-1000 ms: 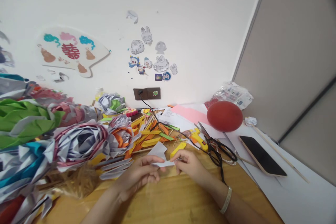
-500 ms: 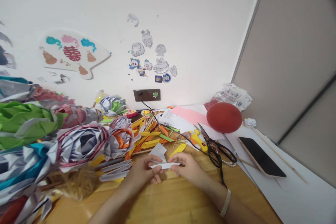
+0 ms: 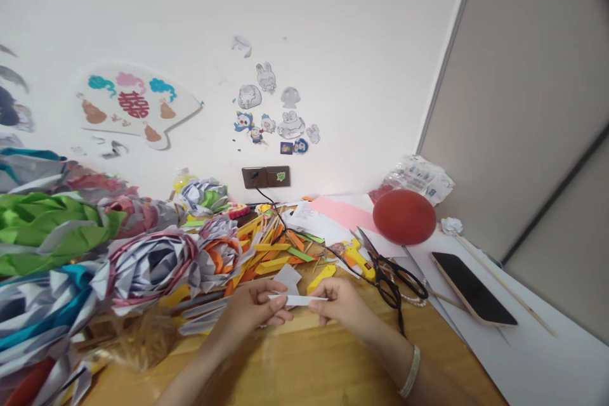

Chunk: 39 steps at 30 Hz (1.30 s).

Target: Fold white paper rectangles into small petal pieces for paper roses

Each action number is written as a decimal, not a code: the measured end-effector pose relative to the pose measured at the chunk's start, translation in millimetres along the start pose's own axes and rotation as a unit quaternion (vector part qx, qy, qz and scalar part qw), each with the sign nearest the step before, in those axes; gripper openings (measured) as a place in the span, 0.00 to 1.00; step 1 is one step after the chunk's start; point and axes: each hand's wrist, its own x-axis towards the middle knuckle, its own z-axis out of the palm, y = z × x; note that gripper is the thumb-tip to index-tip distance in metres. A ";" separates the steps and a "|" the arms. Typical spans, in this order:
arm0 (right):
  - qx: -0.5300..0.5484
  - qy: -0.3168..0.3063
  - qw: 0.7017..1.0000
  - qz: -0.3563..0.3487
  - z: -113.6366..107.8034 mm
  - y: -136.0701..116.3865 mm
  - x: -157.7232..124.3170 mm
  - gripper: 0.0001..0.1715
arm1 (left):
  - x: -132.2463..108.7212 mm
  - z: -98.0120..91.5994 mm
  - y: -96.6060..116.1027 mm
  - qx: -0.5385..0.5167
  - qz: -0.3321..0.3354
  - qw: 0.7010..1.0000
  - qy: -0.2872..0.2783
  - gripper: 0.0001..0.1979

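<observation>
The left hand [image 3: 259, 306] pinched one end of a narrow white paper strip [image 3: 301, 300] between thumb and fingers, the remaining fingers loosely curled. The right hand [image 3: 337, 302] gripped the opposite end, thumb against bent fingers. Both hands and the strip were left of the black-handled scissors [image 3: 377, 257]; a yellow glue gun [image 3: 360, 259] lay just left of them.

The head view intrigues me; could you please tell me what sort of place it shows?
Probably a paper-craft workspace: flower-like paper pieces crowd the left, scissors lie beside what seems a yellow glue gun, and a white paper strip is being held.
</observation>
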 end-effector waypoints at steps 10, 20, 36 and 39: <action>0.029 -0.001 0.999 -0.015 -12.2 -1.2 2.7 0.27 | -0.9 -4.4 1.6 -0.083 -0.021 0.996 -0.040 0.18; 0.052 -0.008 0.999 0.000 -11.4 -10.0 -2.5 0.28 | 0.9 -8.2 3.6 -0.036 0.051 0.998 -0.008 0.18; -0.134 -0.030 0.989 -0.052 -1.4 -13.8 -8.1 0.19 | 7.9 -13.1 -5.2 0.024 0.107 0.990 0.092 0.19; -0.213 -0.011 0.975 -0.065 -0.2 -10.9 -9.6 0.16 | 4.2 -11.4 -4.5 0.147 0.151 0.965 0.154 0.15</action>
